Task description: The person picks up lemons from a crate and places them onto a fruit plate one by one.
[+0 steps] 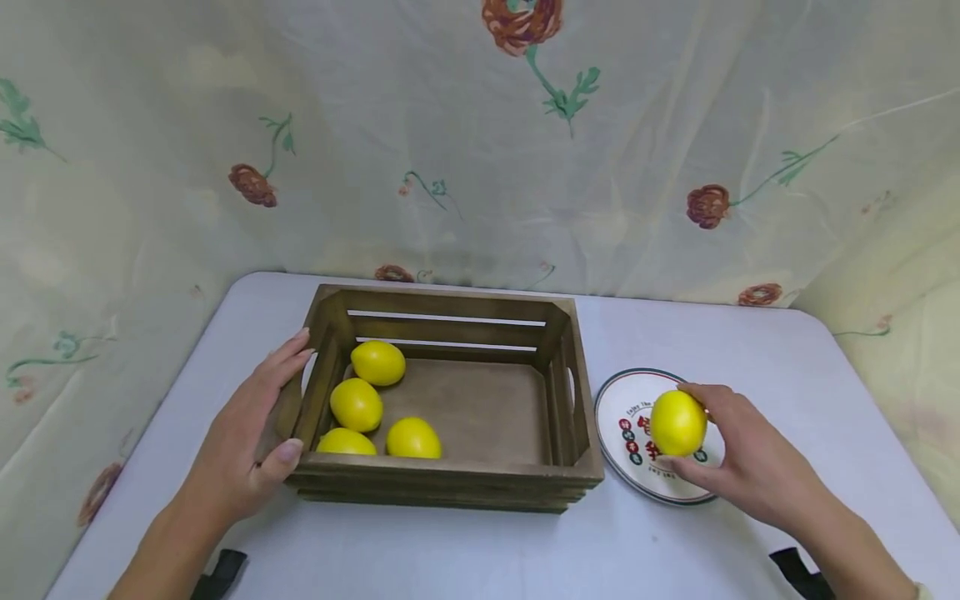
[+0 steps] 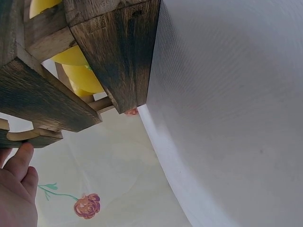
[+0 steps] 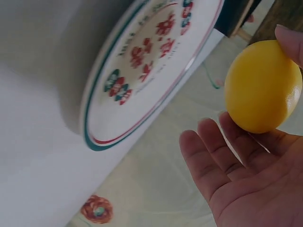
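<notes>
My right hand point(image 1: 757, 454) pinches a yellow lemon point(image 1: 678, 423) between thumb and fingers, over a white plate point(image 1: 630, 387) with a printed pattern and dark rim. In the right wrist view the lemon point(image 3: 262, 87) is held above the plate point(image 3: 113, 135), with the other fingers spread below it. To the left stands a brown wooden crate point(image 1: 450, 483) with slatted sides. Several lemons point(image 1: 357, 405) lie in its left part. My left hand point(image 1: 243, 437) rests on the crate's left end, thumb toward the front corner. In the left wrist view its fingers touch the crate point(image 2: 47, 101).
A white table point(image 1: 450, 558) carries the crate and plate. Behind it and at the sides hangs a pale curtain point(image 1: 450, 125) with printed flowers. Black straps point(image 1: 221, 575) show near both wrists.
</notes>
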A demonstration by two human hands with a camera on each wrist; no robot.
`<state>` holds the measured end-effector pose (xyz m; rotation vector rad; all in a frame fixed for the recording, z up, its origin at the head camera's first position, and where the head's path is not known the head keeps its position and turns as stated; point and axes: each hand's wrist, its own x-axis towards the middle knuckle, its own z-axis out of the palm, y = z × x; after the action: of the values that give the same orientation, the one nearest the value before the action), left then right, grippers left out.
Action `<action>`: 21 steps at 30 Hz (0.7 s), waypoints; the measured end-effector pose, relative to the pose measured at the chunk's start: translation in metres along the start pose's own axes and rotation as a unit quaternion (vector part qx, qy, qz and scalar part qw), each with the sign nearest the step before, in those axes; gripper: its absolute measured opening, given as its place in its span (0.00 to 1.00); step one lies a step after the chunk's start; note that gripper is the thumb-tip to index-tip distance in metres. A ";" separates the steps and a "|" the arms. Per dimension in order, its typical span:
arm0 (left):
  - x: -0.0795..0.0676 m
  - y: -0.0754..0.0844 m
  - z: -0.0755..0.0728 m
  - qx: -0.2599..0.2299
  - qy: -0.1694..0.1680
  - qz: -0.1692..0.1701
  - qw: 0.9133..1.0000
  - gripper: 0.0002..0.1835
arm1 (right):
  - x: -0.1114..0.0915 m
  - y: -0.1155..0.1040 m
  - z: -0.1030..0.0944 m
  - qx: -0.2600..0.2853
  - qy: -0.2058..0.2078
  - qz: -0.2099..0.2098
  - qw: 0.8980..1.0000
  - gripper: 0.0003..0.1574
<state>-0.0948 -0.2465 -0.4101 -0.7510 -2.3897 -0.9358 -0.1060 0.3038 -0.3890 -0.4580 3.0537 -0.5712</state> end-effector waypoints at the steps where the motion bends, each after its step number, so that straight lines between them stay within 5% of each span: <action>1: 0.000 0.000 0.000 0.001 0.001 0.000 1.000 0.40 | 0.001 0.003 0.002 0.000 -0.002 0.000 1.000 0.56; 21: 0.000 0.001 0.001 0.001 0.003 -0.004 1.000 0.39 | 0.005 0.025 0.020 0.004 -0.056 0.050 0.997 0.59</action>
<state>-0.0940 -0.2452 -0.4101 -0.7384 -2.3897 -0.9373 -0.1172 0.3174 -0.4159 -0.3223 2.9467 -0.5352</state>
